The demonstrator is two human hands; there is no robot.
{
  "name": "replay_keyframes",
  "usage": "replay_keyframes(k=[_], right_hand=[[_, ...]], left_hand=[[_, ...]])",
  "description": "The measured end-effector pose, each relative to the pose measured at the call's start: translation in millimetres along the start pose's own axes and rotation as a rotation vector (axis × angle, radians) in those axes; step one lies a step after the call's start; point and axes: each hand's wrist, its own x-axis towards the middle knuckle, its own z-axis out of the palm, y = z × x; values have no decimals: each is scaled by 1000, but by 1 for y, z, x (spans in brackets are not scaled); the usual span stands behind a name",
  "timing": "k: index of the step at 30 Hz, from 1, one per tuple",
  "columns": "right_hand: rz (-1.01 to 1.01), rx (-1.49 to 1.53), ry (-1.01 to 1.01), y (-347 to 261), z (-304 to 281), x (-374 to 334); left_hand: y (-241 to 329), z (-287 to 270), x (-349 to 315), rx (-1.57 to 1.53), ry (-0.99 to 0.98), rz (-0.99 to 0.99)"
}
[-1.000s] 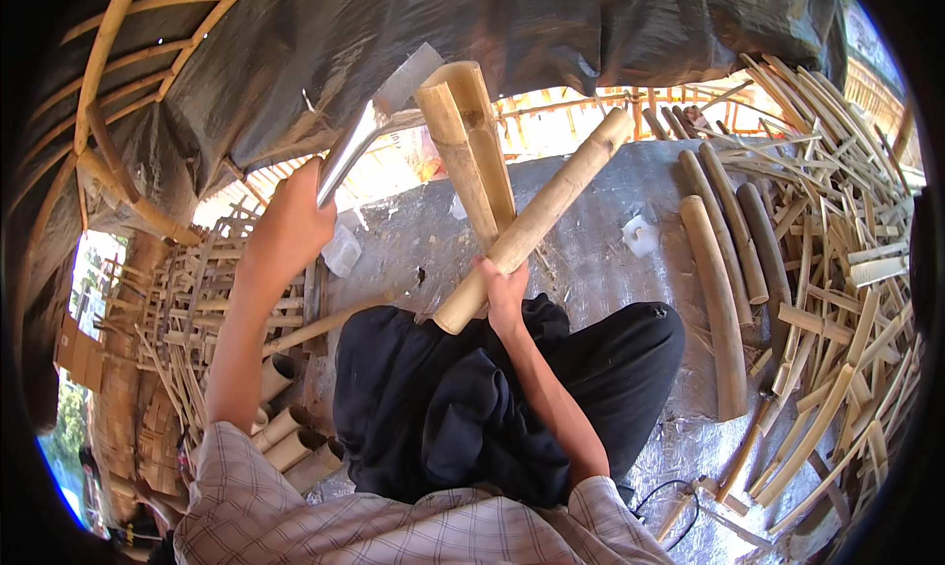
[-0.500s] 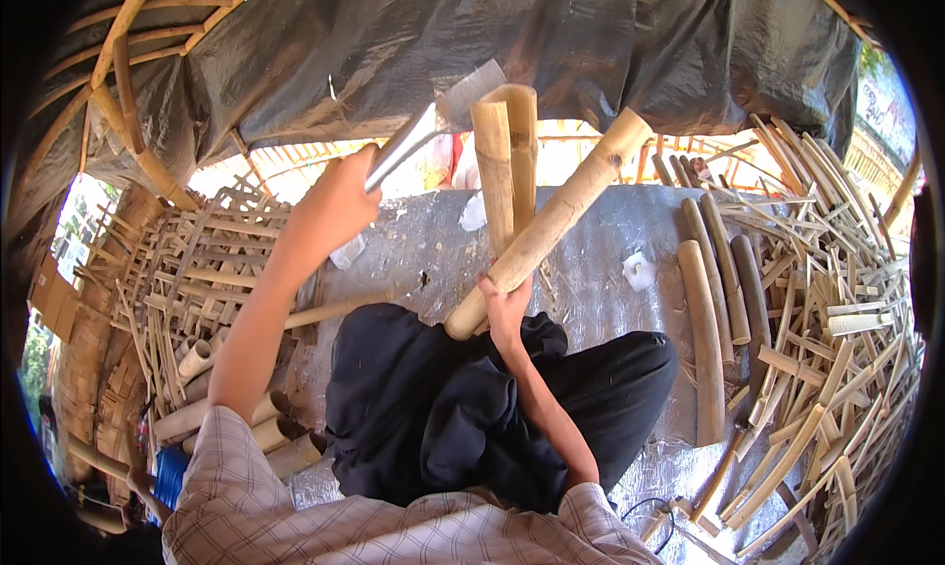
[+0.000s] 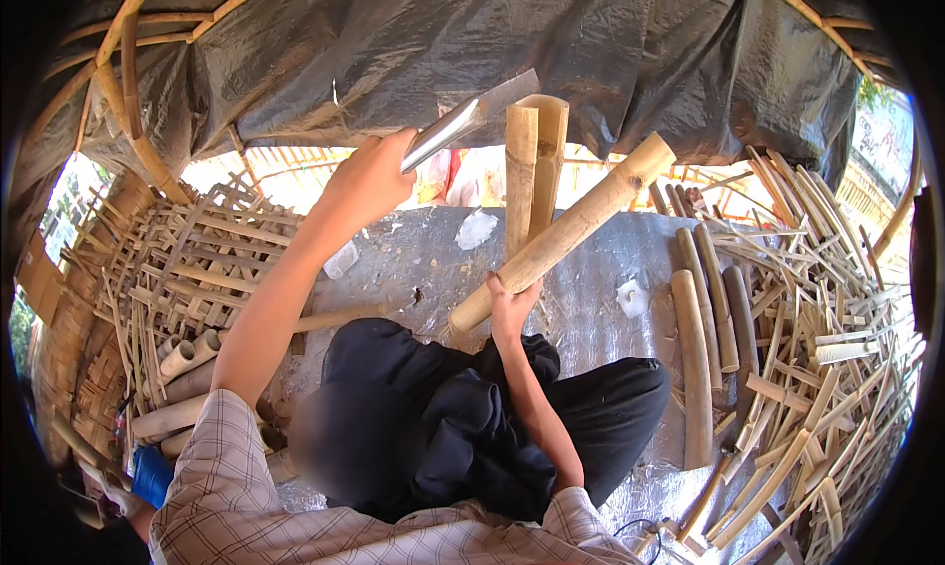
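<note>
My left hand (image 3: pixel 369 186) is raised at the left of centre, its fingers closed round the handle of a machete (image 3: pixel 463 127). The shiny blade slants up to the right, its tip close to the top of an upright bamboo piece. My right hand (image 3: pixel 512 306) is closed on bamboo above my crossed legs. From that grip two upright split bamboo pieces (image 3: pixel 522 176) rise, one narrow and one curved like a trough. A round bamboo pole (image 3: pixel 566 232) slants across in front of them, its lower end by my knee. Exactly how the fingers wrap the pieces is partly hidden.
Several bamboo lengths (image 3: pixel 692 368) lie side by side on the grey sheet (image 3: pixel 413 250) at my right, beside a large heap of split strips (image 3: pixel 807 368). Woven bamboo lattice (image 3: pixel 212 245) and cut tubes (image 3: pixel 187 358) sit at left. A dark tarp (image 3: pixel 443 33) hangs ahead.
My left hand has brought the machete to the right, nearer the split bamboo tops. The right hand keeps its grip on the bamboo. The whole view has shifted slightly.
</note>
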Motion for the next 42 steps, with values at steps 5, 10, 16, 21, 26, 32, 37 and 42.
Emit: replay_keyframes(k=[5,10,16,21,26,32,37,42], right_hand=[[-108,-80,74,8,0,2],[-123,-36,52,-2,-3,-1],[-189,-155,75,-56,-21,-6],[-91,-269,-104,-130,-64,3],[261,-473,-476,-229,-126,21],[-580,-1103,-302,-427,-126,56],[-722,-840,-166,-485,-86,95],[-771,-1062,-379,-424,-81,92]], left_hand=[[15,10,12,24,-126,-51],[5,-4,16,41,-138,51],[11,-31,5,225,-96,139],[3,-29,15,269,-90,232],[-19,-30,18,309,-44,302],[-14,-35,25,270,-130,249],[-19,-24,18,262,-102,240],[-12,-30,16,273,-52,301]])
